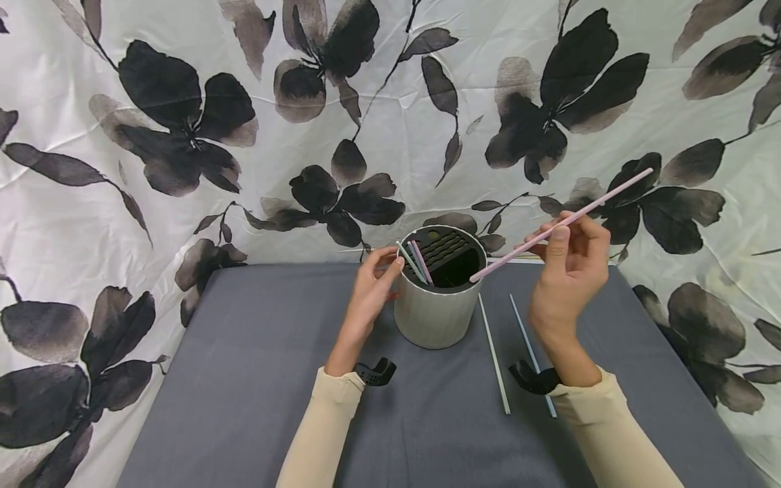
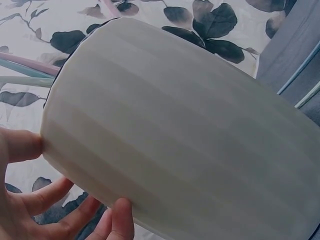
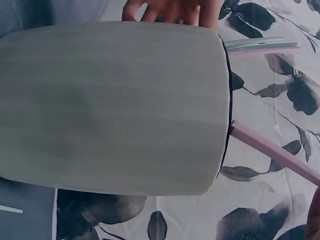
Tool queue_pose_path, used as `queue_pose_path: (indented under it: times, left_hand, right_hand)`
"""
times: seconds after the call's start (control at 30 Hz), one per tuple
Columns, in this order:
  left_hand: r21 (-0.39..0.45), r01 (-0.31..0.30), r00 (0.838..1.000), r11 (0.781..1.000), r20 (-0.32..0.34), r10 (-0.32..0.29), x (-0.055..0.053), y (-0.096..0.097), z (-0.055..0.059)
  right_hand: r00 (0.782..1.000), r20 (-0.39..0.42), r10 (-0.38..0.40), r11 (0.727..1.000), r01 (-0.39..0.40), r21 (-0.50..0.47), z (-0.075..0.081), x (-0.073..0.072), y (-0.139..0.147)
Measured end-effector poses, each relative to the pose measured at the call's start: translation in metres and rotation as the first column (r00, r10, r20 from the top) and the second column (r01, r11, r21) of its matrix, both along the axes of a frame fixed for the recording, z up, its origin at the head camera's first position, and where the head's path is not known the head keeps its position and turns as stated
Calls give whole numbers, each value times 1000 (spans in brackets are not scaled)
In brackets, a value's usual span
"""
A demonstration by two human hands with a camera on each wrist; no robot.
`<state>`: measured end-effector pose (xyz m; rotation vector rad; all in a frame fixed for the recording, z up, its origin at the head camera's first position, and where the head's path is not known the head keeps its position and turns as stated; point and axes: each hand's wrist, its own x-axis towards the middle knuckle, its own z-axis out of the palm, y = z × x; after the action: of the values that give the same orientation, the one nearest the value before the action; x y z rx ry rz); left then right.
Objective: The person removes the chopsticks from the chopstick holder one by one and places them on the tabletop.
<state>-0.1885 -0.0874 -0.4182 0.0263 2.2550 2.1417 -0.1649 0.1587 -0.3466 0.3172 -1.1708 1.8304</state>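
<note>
A ribbed cream holder [image 1: 434,318] with a black slotted top [image 1: 448,247] stands upright near the table's back edge. Several straws [image 1: 417,261] lean out of its left side; the right wrist view shows their pale green, blue and pink ends [image 3: 260,46]. My left hand [image 1: 370,288] grips the holder's left side near the rim, thumb and fingers spread along the wall in the left wrist view. Between thumb and fingers, my right hand [image 1: 569,271] pinches a long pink straw [image 1: 537,237], tilted, its lower end right at the holder's right rim.
A pale green straw [image 1: 495,359] and a blue straw [image 1: 526,332] lie on the grey tablecloth [image 1: 262,379] right of the holder, the blue one partly behind my right wrist strap. A floral curtain [image 1: 427,149] hangs close behind the table.
</note>
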Motion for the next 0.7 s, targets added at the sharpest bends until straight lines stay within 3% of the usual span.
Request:
queue_pose_path:
  times: [0.2, 0.43, 0.57, 0.7]
  left_hand:
    - [7, 2, 1000, 1000, 0, -2, 0, 1, 1]
    - [9, 2, 1000, 1000, -11, -2, -1, 1, -1]
    - [4, 4, 1000, 1000, -9, -4, 0, 1, -1]
    - [4, 1, 1000, 1000, -3, -1, 0, 0, -1]
  right_hand:
    - [997, 56, 48, 997, -45, -65, -8, 5, 15]
    - [980, 201, -9, 998, -3, 57, -34, 14, 34]
    - [948, 317, -27, 992, -14, 124, -48, 18, 46]
    - [887, 462, -8, 990, -59, 131, -62, 20, 62]
